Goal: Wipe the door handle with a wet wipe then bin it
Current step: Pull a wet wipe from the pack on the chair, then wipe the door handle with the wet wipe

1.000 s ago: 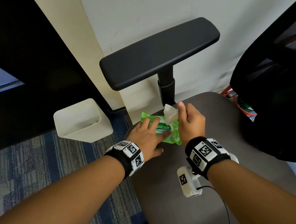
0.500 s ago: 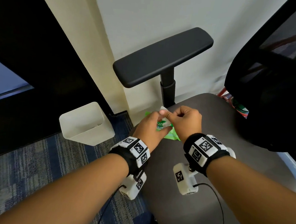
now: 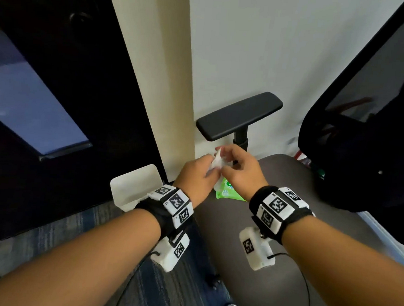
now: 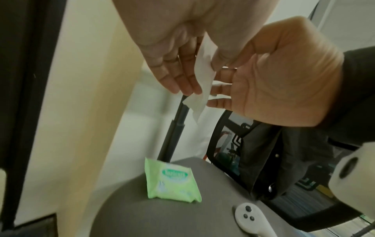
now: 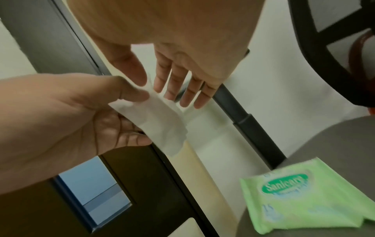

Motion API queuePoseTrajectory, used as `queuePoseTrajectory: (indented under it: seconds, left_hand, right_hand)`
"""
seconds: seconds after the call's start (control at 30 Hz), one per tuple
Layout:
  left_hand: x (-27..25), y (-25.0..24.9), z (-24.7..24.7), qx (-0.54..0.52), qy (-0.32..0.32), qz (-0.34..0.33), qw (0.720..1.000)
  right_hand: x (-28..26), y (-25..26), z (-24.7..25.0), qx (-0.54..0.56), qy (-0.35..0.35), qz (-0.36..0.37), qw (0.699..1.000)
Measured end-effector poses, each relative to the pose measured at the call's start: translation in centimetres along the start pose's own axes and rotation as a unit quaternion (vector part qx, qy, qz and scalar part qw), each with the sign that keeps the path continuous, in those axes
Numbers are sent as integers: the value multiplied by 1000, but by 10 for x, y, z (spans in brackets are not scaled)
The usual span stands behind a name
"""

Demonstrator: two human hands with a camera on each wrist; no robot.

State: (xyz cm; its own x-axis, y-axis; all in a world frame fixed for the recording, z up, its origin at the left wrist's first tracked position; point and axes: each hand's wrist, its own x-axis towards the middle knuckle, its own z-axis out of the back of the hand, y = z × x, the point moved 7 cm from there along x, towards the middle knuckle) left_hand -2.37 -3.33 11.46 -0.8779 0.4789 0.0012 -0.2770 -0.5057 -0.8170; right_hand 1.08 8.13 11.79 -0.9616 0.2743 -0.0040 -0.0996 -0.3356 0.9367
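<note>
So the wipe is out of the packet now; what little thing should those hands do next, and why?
Probably spread the wipe open. Both the left hand and the right hand pinch it above the green packet on the chair seat, and it looks folded and narrow, poor for wiping.

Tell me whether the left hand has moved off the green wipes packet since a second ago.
Yes. The left hand has lifted off the green wipes packet on the grey chair seat and now pinches the white wet wipe above it.
</note>
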Motion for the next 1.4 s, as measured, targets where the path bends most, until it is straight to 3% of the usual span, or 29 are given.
queuePoseTrajectory:
  seconds: [0.27,0.53,0.8,1.07,1.4]
  left_hand:
    - [-37,-61,134,32,-81,-48,995]
    - [-78,-132,278,29,-199,-107,974]
    - [-125,-196,399,74,-265,-152,949]
    - [-166,-245,492,84,-283,-156,943]
    - [-181,-270,553,106,-330,-171,922]
  right_hand:
    - [-10,141,-12,-83,33,66,994]
    - [-23,288,-37,-43,55,145,987]
    - [-48,437,-66,-51,74,235,968]
    - [-65,540,-76,-6,91,256,962]
    - [-66,597,-95,103,183,225,952]
